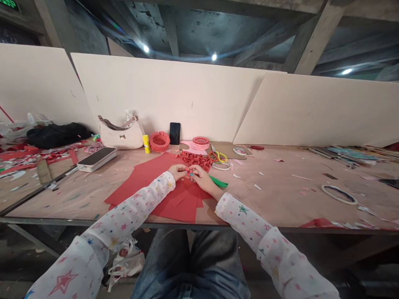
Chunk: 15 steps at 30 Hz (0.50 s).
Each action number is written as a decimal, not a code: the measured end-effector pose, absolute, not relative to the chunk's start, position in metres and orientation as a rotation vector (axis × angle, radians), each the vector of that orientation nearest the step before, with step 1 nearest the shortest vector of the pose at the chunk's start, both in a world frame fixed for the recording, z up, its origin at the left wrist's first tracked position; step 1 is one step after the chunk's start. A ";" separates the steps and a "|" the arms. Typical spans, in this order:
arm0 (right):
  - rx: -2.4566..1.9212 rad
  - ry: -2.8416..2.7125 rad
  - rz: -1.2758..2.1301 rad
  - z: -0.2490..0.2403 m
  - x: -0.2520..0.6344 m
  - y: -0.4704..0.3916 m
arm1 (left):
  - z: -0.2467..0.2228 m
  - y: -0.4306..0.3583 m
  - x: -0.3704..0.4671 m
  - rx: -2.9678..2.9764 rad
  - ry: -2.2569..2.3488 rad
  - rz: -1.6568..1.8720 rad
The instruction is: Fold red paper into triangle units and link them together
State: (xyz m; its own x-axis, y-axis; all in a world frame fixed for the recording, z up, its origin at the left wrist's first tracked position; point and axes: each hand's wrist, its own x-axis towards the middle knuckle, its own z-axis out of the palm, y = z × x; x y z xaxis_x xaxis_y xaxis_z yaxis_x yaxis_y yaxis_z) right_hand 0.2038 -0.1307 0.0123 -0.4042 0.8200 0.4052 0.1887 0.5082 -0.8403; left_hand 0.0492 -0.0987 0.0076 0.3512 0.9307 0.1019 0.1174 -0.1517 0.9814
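My left hand [178, 171] and my right hand [200, 176] meet fingertip to fingertip above the red paper sheets [140, 182]. Both are pinched closed. Small red and blue spots show at the fingertips, but what they hold is too small to make out. Just beyond them lies a heap of folded red paper pieces [195, 159]. A green-handled tool [219, 182], perhaps a cutter, rests beside my right wrist, partly hidden. Scissors with yellow and orange handles [220, 156] lie behind my right hand, next to a tape roll [221, 166].
Along the back stand a yellow glue stick [146, 144], a red woven paper ring [159, 142], a black phone [175, 133], a pink ring stack [200, 143] and a white handbag [121, 135]. A white power bank [97, 159] lies left. Another tape roll [338, 194] is at right.
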 end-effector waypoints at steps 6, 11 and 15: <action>-0.807 -1.849 0.973 0.016 0.203 -0.134 | 0.005 -0.097 0.049 1.593 0.975 0.895; -0.790 -1.762 1.089 0.016 0.204 -0.132 | 0.005 -0.096 0.049 1.640 0.974 0.873; -0.776 -1.668 1.202 0.014 0.205 -0.129 | 0.007 -0.096 0.049 1.666 0.980 0.914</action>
